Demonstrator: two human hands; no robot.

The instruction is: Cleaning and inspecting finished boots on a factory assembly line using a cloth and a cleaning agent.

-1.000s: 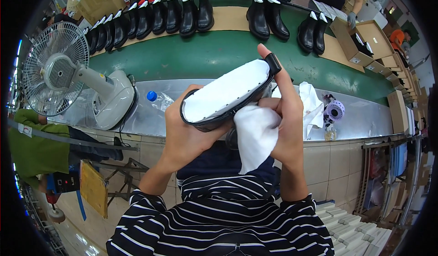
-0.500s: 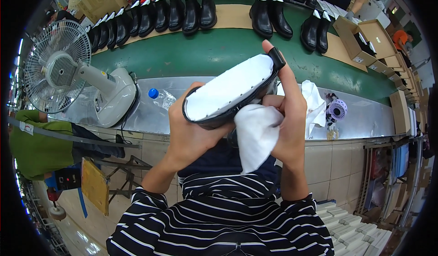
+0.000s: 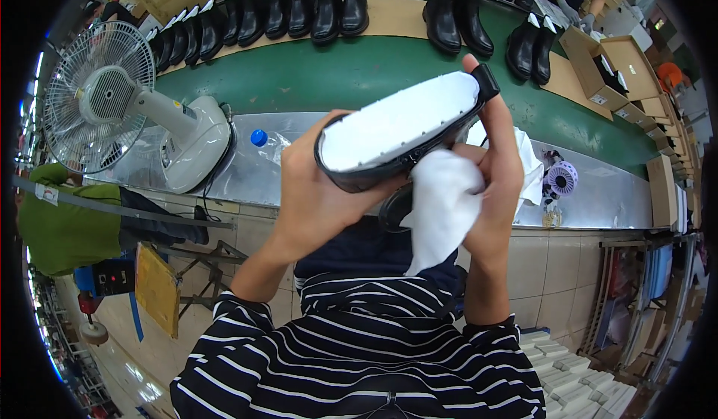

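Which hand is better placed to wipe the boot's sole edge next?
Probably the right hand: it already holds the white cloth bunched against the black boot with the white sole. The left hand is cupped around the toe end, steadying it.

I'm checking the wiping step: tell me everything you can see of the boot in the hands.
The boot is black and glossy with a white sole turned up toward the camera, held sideways, heel to the right. The left hand cups its toe end; the right hand grips the heel while pressing a white cloth against its side.
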